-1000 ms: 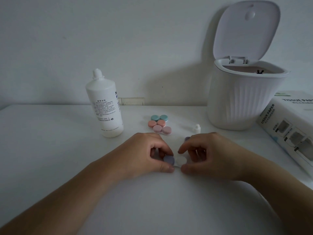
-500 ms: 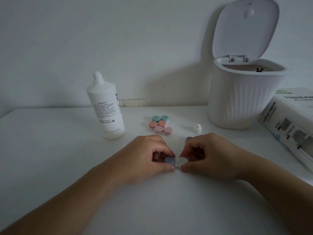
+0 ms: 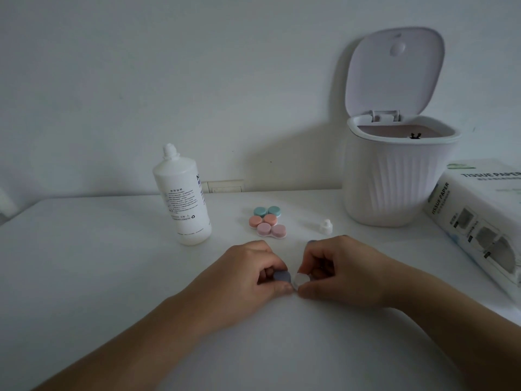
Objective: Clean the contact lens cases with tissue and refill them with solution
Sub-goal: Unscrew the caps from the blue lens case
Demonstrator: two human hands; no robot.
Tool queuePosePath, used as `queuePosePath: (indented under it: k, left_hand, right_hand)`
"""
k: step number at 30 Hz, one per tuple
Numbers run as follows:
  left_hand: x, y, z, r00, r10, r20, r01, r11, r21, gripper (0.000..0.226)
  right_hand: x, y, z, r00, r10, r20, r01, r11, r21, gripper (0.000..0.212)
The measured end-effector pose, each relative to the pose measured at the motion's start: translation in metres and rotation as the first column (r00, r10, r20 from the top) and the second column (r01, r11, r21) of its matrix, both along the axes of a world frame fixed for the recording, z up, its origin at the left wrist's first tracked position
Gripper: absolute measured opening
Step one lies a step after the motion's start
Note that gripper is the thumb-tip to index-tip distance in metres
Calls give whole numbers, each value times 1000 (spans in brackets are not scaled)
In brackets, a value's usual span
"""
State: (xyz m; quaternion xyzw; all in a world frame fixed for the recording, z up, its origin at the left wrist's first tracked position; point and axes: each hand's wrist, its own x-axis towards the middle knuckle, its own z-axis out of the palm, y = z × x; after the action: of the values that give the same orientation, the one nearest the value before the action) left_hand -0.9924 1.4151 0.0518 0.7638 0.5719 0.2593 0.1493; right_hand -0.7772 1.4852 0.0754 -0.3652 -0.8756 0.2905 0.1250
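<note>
A: What is hard to see here?

B: The lens case (image 3: 290, 279) sits between both hands, near the front of the table (image 3: 84, 263). The left hand (image 3: 248, 273) pinches its grey-blue cap (image 3: 282, 276) with curled fingers, so the rest of that side is hidden. The right hand (image 3: 335, 273) has thumb and fingers clamped on the white cup (image 3: 300, 279). The tissue pack (image 3: 479, 218) is cut off at the right edge.

A: And what differs from before?

B: The hands stay on the case as before. The camera sits a little higher, so the bin (image 3: 394, 176), the bottle (image 3: 183, 198) and the other cases (image 3: 267, 221) appear lower.
</note>
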Motion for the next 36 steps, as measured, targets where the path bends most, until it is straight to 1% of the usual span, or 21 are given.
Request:
queuePosePath:
  k: [5,9,10,13,15,18,21,25,28,31,33,36]
  left_hand:
    - [-1,2,-1,998,56,36,-56,998,-5,50]
    - [2,2,2,998,52,-21,-52,999,1,61]
    - [2,0,3,999,42,-24,-42,999,6,60]
    - [2,-5,5,999,24,29,-25,999,46,42]
    - [0,-7,7,998,29,52,-31,998,46,36]
    - [-1,-5,7,999,9,48,-10,999,33,38]
    - [-1,-4,8,997,0,72,-2,999,33,33]
    - [-3,-2,9,1000,-1,23,1,1000,23,37]
    - [-4,-5,9,998,-7,69,5,1000,28,37]
    - [-3,-5,8,996,-32,82,29,999,39,35]
    - [-2,-3,7,996,-12,86,11,1000,15,34]
    - [-2,-1,9,997,-3,76,4,1000,-18,39]
  right_hand:
    - [2,0,1,1000,15,-4,-15,1000,-4,20]
    - [2,2,3,1000,17,8,-17,1000,-8,19]
    - [3,2,3,1000,19,7,-19,1000,-13,18]
    - [4,2,2,1000,26,-2,-26,999,-24,17]
    - [4,3,2,1000,30,-5,-30,999,-19,17]
    - [4,4,2,1000,30,-1,-30,999,-18,17]
    - [4,4,2,1000,26,0,-26,999,-30,16]
    - [4,4,3,1000,24,14,-24,999,-26,15]
    - [4,4,3,1000,22,9,-22,1000,-19,17]
    - [3,4,3,1000,26,13,-26,999,-22,17]
    - [3,4,3,1000,26,15,-26,999,-30,17]
    - [4,4,2,1000,23,15,-22,999,-39,16]
